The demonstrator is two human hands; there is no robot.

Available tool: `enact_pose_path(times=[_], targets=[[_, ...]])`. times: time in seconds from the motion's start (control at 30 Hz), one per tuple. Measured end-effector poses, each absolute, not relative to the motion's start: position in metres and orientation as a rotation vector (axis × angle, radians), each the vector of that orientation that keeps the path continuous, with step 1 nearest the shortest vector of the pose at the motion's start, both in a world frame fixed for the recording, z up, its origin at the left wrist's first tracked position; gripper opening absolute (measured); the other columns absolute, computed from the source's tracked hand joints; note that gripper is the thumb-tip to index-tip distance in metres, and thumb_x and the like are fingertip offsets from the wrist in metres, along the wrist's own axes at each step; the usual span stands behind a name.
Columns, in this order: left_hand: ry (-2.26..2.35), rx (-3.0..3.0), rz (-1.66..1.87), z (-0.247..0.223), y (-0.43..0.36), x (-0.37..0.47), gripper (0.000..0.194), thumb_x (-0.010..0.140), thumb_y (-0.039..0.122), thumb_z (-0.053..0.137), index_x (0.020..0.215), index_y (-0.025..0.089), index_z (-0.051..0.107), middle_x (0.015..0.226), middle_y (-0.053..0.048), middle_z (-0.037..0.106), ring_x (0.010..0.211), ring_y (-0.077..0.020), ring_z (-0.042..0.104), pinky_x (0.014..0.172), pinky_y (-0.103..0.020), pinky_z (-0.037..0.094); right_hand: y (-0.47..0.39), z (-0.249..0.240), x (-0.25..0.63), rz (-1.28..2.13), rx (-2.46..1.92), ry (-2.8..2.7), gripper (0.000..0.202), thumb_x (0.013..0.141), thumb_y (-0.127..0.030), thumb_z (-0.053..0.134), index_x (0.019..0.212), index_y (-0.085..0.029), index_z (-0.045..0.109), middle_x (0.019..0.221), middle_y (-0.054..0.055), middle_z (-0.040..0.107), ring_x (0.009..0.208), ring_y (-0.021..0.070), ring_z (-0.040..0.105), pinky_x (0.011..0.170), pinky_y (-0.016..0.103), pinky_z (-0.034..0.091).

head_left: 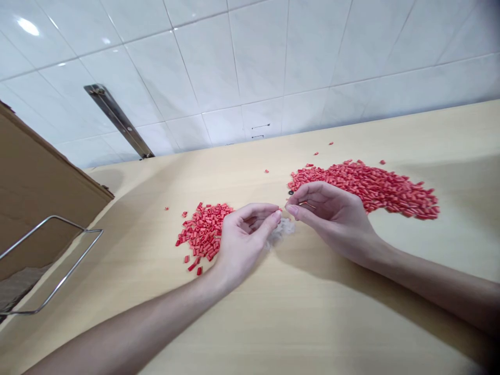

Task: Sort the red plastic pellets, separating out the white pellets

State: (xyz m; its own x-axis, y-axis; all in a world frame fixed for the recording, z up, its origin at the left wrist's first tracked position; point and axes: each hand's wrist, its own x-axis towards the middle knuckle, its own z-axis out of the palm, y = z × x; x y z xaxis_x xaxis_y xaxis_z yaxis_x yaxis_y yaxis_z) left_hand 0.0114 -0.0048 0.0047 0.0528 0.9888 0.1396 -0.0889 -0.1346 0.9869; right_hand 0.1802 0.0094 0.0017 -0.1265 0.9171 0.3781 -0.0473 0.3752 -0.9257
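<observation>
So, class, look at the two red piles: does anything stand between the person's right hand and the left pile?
Yes. The left hand stands between the right hand and the left pile, covering that pile's near right edge in this view. A whitish, see-through clump also lies between.

Bright, cool light fills the view, with small glare spots on the tiles at upper left. A broad, soft-edged shadow spreads across the table below the right hand. Wide-angle distortion stretches the edges, the upper right corner is dim, and fine detail looks smeared.
</observation>
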Motion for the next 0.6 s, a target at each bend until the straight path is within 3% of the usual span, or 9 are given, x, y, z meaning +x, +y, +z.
enact_pose_path(times=[0.6], targets=[[1.055, 1.278, 1.293, 0.0054, -0.0045, 0.0118, 0.012, 0.073, 0.02, 0.078, 0.083, 0.015, 0.075, 0.084, -0.006, 0.076, 0.078, -0.0148, 0.07, 0.076, -0.025, 0.056, 0.0087, -0.0021, 0.1791, 1.011, -0.838, -1.436, 0.015, 0.078, -0.026, 0.075, 0.084, -0.022, 0.062, 0.085, 0.003, 0.067, 0.081, 0.0164, 0.064, 0.072, 0.03, 0.056]])
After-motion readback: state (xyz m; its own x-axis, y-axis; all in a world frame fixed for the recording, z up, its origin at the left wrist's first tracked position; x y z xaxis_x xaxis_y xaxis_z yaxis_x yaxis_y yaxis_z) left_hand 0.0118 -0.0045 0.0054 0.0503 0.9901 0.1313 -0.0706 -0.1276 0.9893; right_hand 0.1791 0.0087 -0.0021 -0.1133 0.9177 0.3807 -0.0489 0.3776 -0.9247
